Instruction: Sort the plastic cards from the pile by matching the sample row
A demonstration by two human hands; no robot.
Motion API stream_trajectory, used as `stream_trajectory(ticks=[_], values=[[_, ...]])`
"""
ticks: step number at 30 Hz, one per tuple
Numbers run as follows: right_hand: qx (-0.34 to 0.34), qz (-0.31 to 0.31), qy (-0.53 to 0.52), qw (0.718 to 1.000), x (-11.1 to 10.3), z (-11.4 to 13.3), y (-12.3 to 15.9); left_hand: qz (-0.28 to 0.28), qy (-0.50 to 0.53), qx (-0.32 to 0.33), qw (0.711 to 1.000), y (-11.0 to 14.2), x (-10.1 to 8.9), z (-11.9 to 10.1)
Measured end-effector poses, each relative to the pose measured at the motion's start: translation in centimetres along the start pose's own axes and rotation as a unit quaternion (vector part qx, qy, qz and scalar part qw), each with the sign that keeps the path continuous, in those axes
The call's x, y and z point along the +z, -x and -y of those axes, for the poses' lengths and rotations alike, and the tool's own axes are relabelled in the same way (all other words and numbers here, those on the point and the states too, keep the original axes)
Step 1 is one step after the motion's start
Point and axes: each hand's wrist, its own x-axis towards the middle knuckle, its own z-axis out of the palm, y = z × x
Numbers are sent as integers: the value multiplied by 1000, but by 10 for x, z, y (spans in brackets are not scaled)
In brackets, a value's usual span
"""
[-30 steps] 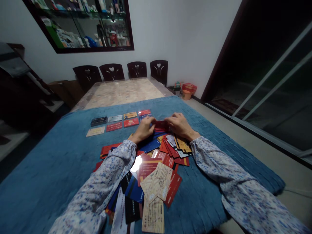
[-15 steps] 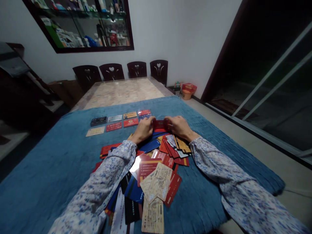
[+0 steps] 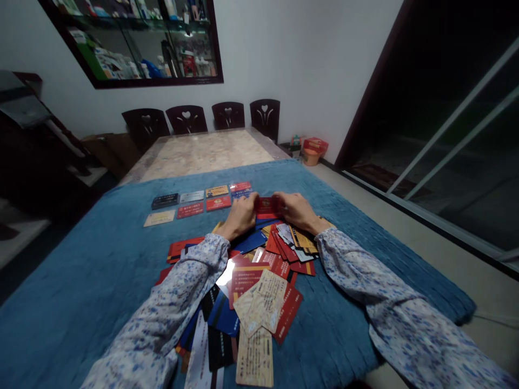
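Between my two hands a red card [image 3: 266, 206] is held up by its short ends, its face tilted toward me; whether it is one card or several stacked I cannot tell. My left hand [image 3: 242, 212] pinches its left end, and my right hand [image 3: 297, 209] pinches the right end. Below and around my forearms spreads a loose heap of cards, with beige cards [image 3: 256, 354], a blue card [image 3: 227, 313] and yellow cards [image 3: 302, 239] among them. Beyond my left hand lie rows of cards, including a black stack [image 3: 165, 201], a red card [image 3: 218, 203] and a beige card [image 3: 159, 218].
A blue cloth [image 3: 105, 254] covers the near part of the table; the far part shows a marble-patterned top [image 3: 203, 146]. Several dark chairs [image 3: 186, 119] stand behind it. A sliding door [image 3: 446, 135] is at the right, and an orange bucket [image 3: 311, 156] sits on the floor.
The red card between my hands has tilted more upright, so more of its face shows. Both hands stay in nearly the same place, and the heap is unchanged.
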Motion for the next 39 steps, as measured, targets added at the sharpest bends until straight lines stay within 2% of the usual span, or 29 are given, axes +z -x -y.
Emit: stream_trajectory(ticks=[5,15,21,31,39], values=[[-16,11,-23,1000,-4,2,-2,-1,-6,2,1000,-1,-3,1],[6,14,67,998,-7,10,-1,-16,6,15,1000,-2,-1,3],[5,30,77,997,-5,9,-3,-12,11,9,1000,-2,-4,5],[-6,28,91,995,-6,10,-7,-3,-4,5,1000,0,-20,8],[-26,73,89,993,-17,25,-18,24,-28,12,999,9,-37,19]])
